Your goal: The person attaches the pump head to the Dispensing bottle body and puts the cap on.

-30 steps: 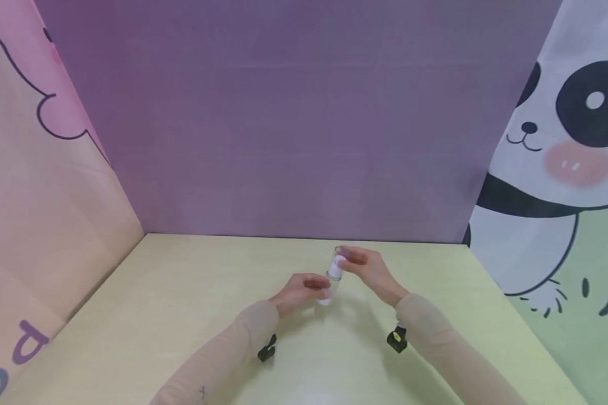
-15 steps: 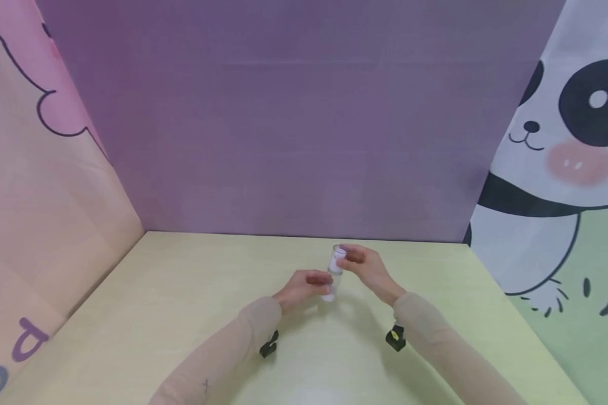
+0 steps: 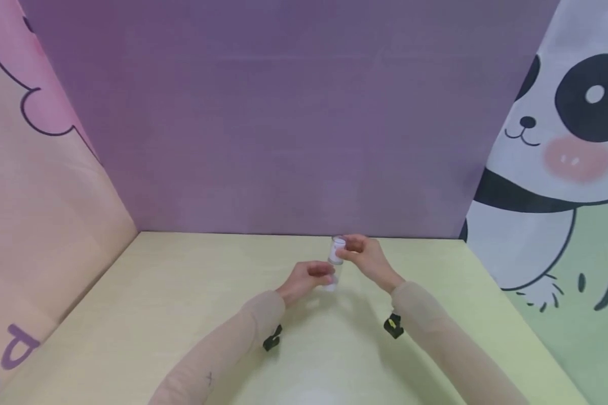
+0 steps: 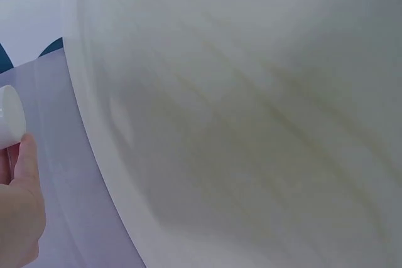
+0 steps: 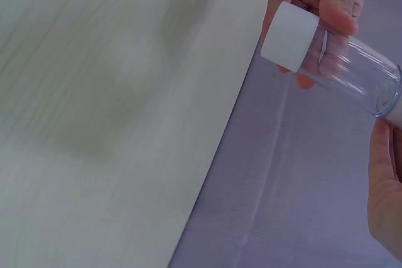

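Observation:
A clear cylindrical bottle [image 5: 352,70] with a white cap [image 5: 290,37] at its lower end is held between both hands above the table, tilted slightly. My left hand [image 3: 304,281] grips the lower part near the cap, fingers curled round it. At the upper end, my right hand [image 3: 370,261] pinches a white section [image 3: 337,251] with a clear rim above it. In the right wrist view the left fingers wrap the bottle beside the cap, and the right hand's section is mostly cut off. The left wrist view catches only the white cap end at its left edge.
A pale yellow table [image 3: 192,292] lies under the hands. Behind it stands a purple backdrop [image 3: 284,124]; printed cloths flank both sides, the right one with a panda [image 3: 527,230]. Small black devices [image 3: 394,325] hang under the wrists.
Both hands and the bottle have moved a little farther toward the back of the table. The bottle stands slightly more upright, and both hands keep their hold.

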Demonstrator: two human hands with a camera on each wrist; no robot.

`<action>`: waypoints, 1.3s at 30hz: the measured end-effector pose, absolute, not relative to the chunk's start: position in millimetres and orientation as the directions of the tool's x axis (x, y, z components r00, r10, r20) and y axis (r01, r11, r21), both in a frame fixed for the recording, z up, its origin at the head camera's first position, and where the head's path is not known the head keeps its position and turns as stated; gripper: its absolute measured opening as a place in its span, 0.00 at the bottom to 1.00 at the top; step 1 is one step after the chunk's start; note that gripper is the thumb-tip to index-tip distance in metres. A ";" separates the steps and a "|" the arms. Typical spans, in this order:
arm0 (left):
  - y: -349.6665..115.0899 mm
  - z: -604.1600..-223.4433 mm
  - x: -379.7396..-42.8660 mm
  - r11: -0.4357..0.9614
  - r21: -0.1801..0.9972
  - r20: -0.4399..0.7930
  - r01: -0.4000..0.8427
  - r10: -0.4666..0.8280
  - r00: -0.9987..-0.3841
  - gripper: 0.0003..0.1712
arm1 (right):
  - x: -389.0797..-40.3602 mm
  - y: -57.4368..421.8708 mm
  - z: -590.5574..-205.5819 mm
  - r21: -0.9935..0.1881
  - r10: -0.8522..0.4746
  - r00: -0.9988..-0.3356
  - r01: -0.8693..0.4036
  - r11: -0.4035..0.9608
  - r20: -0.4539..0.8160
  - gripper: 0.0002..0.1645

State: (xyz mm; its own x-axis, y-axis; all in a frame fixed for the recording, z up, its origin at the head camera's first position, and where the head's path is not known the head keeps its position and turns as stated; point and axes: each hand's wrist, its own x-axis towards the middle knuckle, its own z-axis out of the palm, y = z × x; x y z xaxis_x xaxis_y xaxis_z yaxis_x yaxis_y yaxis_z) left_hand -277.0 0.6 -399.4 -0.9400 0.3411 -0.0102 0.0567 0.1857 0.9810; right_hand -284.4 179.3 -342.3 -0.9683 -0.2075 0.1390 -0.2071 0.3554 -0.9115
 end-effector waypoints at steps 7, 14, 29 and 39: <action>1.0 -391.3 -279.6 0.163 0.981 0.040 0.102 0.346 -0.937 0.21 | -287.7 176.4 -336.8 -0.900 -0.184 -0.971 -0.212 0.380 0.151 0.26; -0.2 -393.9 -286.8 0.165 0.980 0.051 0.111 0.331 -0.942 0.22 | -288.5 174.1 -334.2 -0.898 -0.161 -0.973 -0.216 0.384 0.165 0.25; 2.2 -364.7 -268.1 0.181 0.978 0.035 0.102 0.340 -0.940 0.21 | -290.3 176.0 -337.6 -0.892 -0.149 -0.970 -0.235 0.385 0.192 0.25; 7.1 -393.2 -288.3 0.196 0.977 0.015 0.084 0.329 -0.944 0.22 | -294.5 182.9 -343.0 -0.888 -0.179 -0.968 -0.236 0.394 0.178 0.28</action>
State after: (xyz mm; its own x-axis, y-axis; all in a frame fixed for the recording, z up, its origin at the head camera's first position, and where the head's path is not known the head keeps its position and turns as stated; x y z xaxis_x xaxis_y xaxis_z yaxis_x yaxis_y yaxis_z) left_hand -288.3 7.1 -393.2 -0.9441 0.3293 0.0148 0.0837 0.1959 0.9770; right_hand -294.5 182.9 -343.0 -0.9676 -0.1786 0.1784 -0.2365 0.3941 -0.8881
